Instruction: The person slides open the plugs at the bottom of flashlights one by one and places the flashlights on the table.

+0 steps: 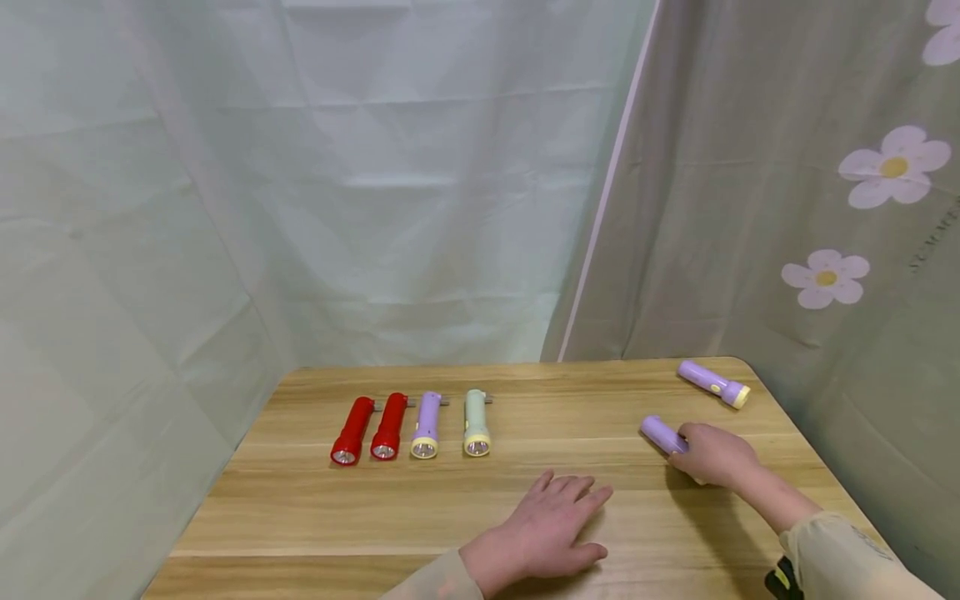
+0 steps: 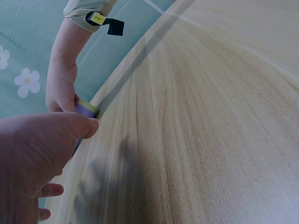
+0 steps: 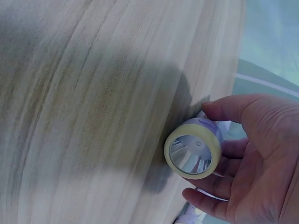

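Note:
In the head view my right hand [image 1: 716, 454] grips a purple flashlight [image 1: 662, 433] at the right of the table. The right wrist view shows its cream-rimmed lens [image 3: 192, 151], with thumb and fingers around the body. My left hand [image 1: 551, 529] is spread over the table's front middle, fingers extended and holding nothing. A second purple flashlight [image 1: 712, 383] with a cream head lies near the back right corner. Left of centre, two red flashlights [image 1: 352, 429], another purple flashlight [image 1: 427, 425] and a pale green flashlight [image 1: 476, 421] lie in a row, lenses toward me.
The wooden table [image 1: 337, 517] has rounded back corners. A pale curtain [image 1: 420, 183] hangs behind it, and a grey curtain with flowers [image 1: 750, 167] hangs at the right. Small grey tabs stick out beside the flashlights in the row.

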Motion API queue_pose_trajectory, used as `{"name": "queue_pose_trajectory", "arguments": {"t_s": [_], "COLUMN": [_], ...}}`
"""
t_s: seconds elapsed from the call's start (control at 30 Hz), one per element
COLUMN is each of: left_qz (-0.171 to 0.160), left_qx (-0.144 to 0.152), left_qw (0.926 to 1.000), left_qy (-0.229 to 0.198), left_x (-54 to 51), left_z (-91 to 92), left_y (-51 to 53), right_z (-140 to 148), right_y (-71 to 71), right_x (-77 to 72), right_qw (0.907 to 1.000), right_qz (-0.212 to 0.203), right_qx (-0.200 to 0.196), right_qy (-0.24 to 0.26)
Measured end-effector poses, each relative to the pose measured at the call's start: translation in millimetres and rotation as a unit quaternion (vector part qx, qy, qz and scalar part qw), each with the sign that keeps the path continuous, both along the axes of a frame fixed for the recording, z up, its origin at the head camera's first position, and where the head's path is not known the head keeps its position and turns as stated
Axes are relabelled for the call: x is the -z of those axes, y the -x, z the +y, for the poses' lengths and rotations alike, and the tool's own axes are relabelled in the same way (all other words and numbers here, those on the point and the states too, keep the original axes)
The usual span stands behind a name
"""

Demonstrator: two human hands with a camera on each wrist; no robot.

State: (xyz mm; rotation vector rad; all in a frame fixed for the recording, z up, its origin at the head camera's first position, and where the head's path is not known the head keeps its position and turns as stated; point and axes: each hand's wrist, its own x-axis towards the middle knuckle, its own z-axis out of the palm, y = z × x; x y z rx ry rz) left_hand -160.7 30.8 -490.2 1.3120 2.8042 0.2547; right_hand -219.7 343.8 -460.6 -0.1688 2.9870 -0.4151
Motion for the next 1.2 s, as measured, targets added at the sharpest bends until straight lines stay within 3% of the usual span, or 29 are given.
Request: {"name": "queue_pose_trajectory", "arguments": {"t_s": [0.27, 0.6, 0.93, 1.2], "left_qz": [0.006, 0.0, -0.002, -0.009], "left_qx": [-0.002, -0.016, -0.034, -0.065], "left_qw": [1.0, 0.9997, 0.9974, 0.9871], "left_qy": [-0.003, -0.017, -0.064, -0.146], "left_x": [-0.8, 0.3, -7.8, -19.1], "left_z": [1.4, -1.9, -12.3, -28.1], "left_y": [-0.3, -1.1, 6.5, 13.2], "right_z": [-2.0, -11.8, -33.6, -60.5], "right_y": [-1.0, -4.6, -10.7, -20.9], "right_x": [-2.4, -2.2, -9.8, -15.4], "right_qw": [1.0, 0.9982, 0.9922, 0.9855], "right_qz": [-0.005, 0.053, 0.105, 0.121], "right_qx": [0.001, -0.019, -0.036, -0.032], "right_qy": [0.0, -0.018, 0.056, 0.114]}}
